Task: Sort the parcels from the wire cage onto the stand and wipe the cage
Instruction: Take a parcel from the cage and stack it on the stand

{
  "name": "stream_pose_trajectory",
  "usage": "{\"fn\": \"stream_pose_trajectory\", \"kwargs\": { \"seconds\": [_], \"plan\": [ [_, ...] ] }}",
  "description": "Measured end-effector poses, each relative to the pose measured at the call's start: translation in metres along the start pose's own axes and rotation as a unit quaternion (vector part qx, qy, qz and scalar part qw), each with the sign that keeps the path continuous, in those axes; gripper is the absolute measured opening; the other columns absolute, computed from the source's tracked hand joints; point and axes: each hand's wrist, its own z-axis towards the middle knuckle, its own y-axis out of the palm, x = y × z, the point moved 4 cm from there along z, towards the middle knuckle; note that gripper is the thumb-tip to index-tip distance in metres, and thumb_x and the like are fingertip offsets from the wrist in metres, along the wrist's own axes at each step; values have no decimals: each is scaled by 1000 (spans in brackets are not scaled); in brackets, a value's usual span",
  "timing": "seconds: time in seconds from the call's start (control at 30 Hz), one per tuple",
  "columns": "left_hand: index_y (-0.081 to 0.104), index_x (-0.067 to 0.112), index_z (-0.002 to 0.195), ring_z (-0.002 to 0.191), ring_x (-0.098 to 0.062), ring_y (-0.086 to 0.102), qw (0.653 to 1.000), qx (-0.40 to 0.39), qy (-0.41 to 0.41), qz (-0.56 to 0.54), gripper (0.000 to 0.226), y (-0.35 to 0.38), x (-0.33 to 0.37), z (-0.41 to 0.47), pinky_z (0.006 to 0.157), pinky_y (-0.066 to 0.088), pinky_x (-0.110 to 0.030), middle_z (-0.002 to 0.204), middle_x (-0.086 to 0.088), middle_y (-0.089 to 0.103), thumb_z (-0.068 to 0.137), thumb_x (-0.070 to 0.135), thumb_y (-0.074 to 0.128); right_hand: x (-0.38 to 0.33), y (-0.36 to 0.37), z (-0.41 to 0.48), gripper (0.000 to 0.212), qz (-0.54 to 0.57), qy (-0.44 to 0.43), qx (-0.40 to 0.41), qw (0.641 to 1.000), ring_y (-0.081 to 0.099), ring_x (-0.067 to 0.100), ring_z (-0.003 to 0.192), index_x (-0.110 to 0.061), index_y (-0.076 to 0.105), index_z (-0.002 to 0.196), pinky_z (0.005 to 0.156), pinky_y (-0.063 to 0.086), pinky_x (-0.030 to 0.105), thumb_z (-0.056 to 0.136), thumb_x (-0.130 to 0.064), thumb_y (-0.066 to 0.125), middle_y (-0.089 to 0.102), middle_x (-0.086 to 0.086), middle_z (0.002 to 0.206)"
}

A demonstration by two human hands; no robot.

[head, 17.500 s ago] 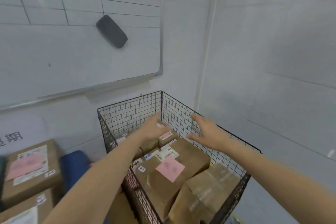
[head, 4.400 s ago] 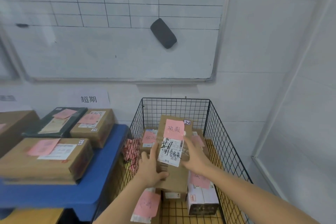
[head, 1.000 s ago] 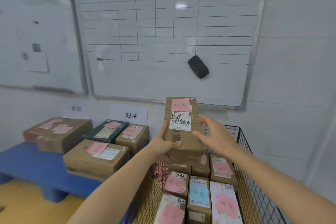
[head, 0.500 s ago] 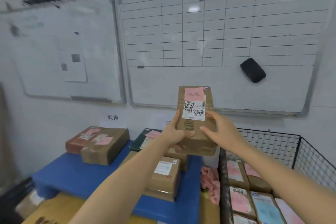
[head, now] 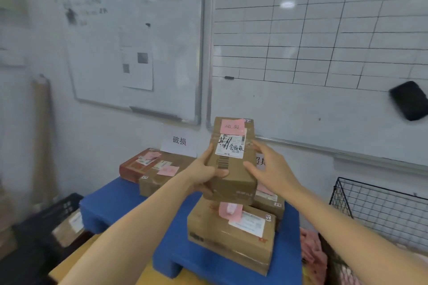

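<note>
We see a gridded whiteboard [head: 324, 41] on the wall. A black eraser [head: 408, 100] clings near its lower right edge, and a small marker [head: 229, 77] sits at its left. A plain whiteboard [head: 139, 30] bearing a paper sheet [head: 136, 60] hangs to its left. A white sign [head: 179, 141] is below its lower left corner.

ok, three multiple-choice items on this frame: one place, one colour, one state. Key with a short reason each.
1. Where is the held parcel?
A) on the floor
B) in the air above the blue stand
C) lying on a shelf

2. What colour is the note at its top?
A) pink
B) green
C) yellow

3. What is the left hand doing?
A) hanging empty
B) pressed flat on the wall
C) gripping the parcel's lower left

Key: 1 B, it hovers over boxes already on the stand; 2 A, the note shows pink against brown cardboard; 3 C, its thumb lies across the parcel's face.
</note>
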Motion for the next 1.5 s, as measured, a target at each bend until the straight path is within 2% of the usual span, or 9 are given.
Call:
{"fn": "stream_pose_trajectory", "kwargs": {
  "seconds": [0.13,0.23,0.4,0.6,0.77,0.87,1.03,1.23,1.5],
  "plan": [
    [13,48,148,93,-28,67,1000,10,-11,19,102,-48,-19,11,65,59,-44,115,11,59,76,15,79,-20,46,20,63,-12,7,-38,999,40,15,134,-18,36,146,110,33,32,91,-32,63,46,-1,145],
    [10,49,147,97,-29,66,999,7,-21,44,104,-90,-26,23,70,59,-49,123,8,55,75,18,80,-39,77,44,61,-1,19,-25,1000,43,15,131,-19,37,145,106,34,30,92,-30,63,48,-1,143],
    [10,48,148,96,-26,66,998,-7,-34,61,103,-155,-42,44,66,59,-43,119,11,56,77,18,78,-67,130,80,59,17,33,-20,999,43,12,130,-20,39,144,105,32,26,92,-32,62,48,-3,143],
    [13,45,149,101,-21,62,998,-4,-51,47,101,-210,-66,68,72,58,-48,118,18,53,76,17,79,-81,186,112,61,21,36,-48,998,41,8,132,-24,36,146,103,30,21,92,-34,61,46,-9,144],
    [20,52,145,107,-31,59,997,9,-80,22,106,-254,-81,88,68,59,-50,128,11,47,65,24,84,-92,224,143,60,6,22,-80,997,42,10,132,-24,37,145,107,35,29,91,-36,61,45,-8,146],
    [18,48,147,104,-31,61,996,4,-86,18,101,-287,-91,103,64,58,-45,126,12,51,74,16,79,-99,247,159,59,7,26,-87,996,40,11,133,-24,37,145,109,35,30,92,-36,61,44,-8,146],
    [19,46,147,99,-25,55,994,5,-104,38,94,-341,-101,126,76,57,-52,123,7,46,80,12,75,-112,287,188,60,-7,32,-92,995,36,12,135,-22,33,147,107,31,29,94,-34,58,43,-5,147],
    [21,46,147,104,-30,54,992,-7,-116,40,97,-382,-110,160,75,58,-52,136,1,39,76,14,79,-129,332,223,64,-4,38,-100,994,33,11,137,-25,29,149,110,28,28,94,-39,57,39,-4,150],
    [22,45,147,103,-27,57,988,-38,-134,63,93,-407,-126,202,72,59,-47,127,3,46,78,15,76,-127,366,254,64,-34,56,-107,992,35,12,136,-22,29,149,109,28,25,94,-38,57,40,-3,149]
  ]
}}
